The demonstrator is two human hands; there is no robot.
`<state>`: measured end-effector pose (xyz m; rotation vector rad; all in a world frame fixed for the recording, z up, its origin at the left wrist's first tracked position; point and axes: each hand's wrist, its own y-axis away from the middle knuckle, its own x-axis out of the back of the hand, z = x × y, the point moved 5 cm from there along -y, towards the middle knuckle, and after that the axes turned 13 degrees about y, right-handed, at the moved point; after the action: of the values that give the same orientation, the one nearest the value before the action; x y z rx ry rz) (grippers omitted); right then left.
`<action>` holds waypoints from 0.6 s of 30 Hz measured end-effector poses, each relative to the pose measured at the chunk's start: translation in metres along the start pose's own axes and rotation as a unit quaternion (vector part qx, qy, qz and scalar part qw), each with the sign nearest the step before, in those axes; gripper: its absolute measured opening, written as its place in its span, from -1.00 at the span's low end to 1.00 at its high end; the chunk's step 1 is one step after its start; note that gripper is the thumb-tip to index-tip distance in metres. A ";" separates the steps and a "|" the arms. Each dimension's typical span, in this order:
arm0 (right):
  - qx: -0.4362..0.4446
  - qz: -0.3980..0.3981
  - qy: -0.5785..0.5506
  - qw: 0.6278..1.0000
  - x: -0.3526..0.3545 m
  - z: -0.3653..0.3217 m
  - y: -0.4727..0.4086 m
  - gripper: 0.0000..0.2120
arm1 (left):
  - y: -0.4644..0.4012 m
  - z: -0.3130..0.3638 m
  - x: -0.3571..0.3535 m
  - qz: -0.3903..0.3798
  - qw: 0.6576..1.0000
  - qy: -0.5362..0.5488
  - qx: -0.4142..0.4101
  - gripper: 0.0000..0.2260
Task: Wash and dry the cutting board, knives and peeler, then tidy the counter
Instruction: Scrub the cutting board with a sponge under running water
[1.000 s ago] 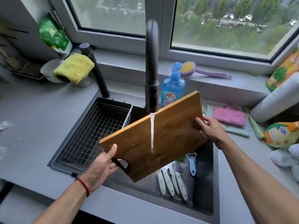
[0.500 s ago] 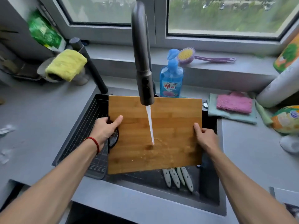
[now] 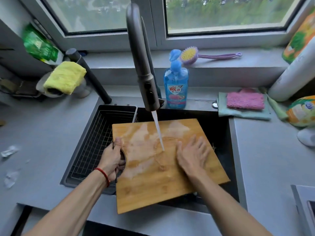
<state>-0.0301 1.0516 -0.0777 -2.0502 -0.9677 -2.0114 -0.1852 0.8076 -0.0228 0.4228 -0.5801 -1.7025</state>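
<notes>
From the head camera, the step in hand looks like rinsing the one bamboo cutting board (image 3: 158,178), which lies nearly flat over the black sink (image 3: 219,126) with its near edge past the sink's front rim. The left hand (image 3: 111,158) grips the board's left edge at the handle hole, fingers curled through it and thumb on top. The right hand (image 3: 192,155) lies flat on the wet face, fingers straight and slightly spread, just right of where the single stream from the faucet (image 3: 144,79) lands. Next would probably be rubbing across the surface, then turning the board to rinse the other side; a firm left grip matters, since the wet wood is likely slippery. No knives or peeler show, perhaps hidden under the board. Also countable: one wire basket (image 3: 102,138) in the sink's left part, one blue dish soap bottle (image 3: 176,86), one purple brush (image 3: 190,54) on the sill, one yellow cloth (image 3: 65,77) far left, one pink cloth (image 3: 245,100) on a green one at right.
</notes>
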 end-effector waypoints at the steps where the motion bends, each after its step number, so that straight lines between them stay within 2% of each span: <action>1: 0.040 -0.018 -0.013 0.999 -0.004 -0.021 0.009 -0.26 | 0.002 -0.006 -0.002 -0.002 1.000 0.005 0.013 -0.49; 7: 0.276 -0.054 -0.047 0.958 -0.006 -0.149 0.039 -0.32 | -0.001 -0.013 -0.027 -0.017 0.999 0.016 0.035 -0.57; 10: 0.413 -0.029 -0.030 0.910 -0.017 -0.124 0.058 -0.33 | -0.005 -0.012 -0.025 -0.020 0.999 0.017 0.042 -0.56; 11: 0.411 -0.027 -0.036 0.911 -0.022 -0.096 0.050 -0.33 | -0.006 -0.012 -0.023 -0.023 0.999 0.012 0.047 -0.54; 12: 0.368 -0.028 -0.038 0.929 -0.030 -0.060 0.035 -0.32 | -0.007 -0.013 -0.019 -0.025 0.998 0.004 0.052 -0.51; 14: 0.221 -0.052 0.007 0.974 -0.041 0.009 -0.007 -0.30 | -0.009 -0.014 -0.015 -0.035 0.998 -0.005 0.056 -0.51; 15: 0.152 -0.078 0.036 0.985 -0.043 0.032 -0.024 -0.27 | -0.009 -0.015 -0.015 -0.039 0.998 -0.006 0.057 -0.53; 17: 0.078 -0.112 0.038 0.990 -0.045 0.036 -0.045 -0.27 | -0.009 -0.017 -0.018 -0.050 0.997 0.005 0.058 -0.56; 18: 0.071 -0.116 0.027 0.990 -0.044 0.021 -0.046 -0.28 | -0.010 -0.017 -0.019 -0.053 0.997 0.008 0.058 -0.56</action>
<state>-0.0315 1.0827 -0.1367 -1.8755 -1.3501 -2.0240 -0.1791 0.8249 -0.0433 0.5588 -0.6559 -1.7701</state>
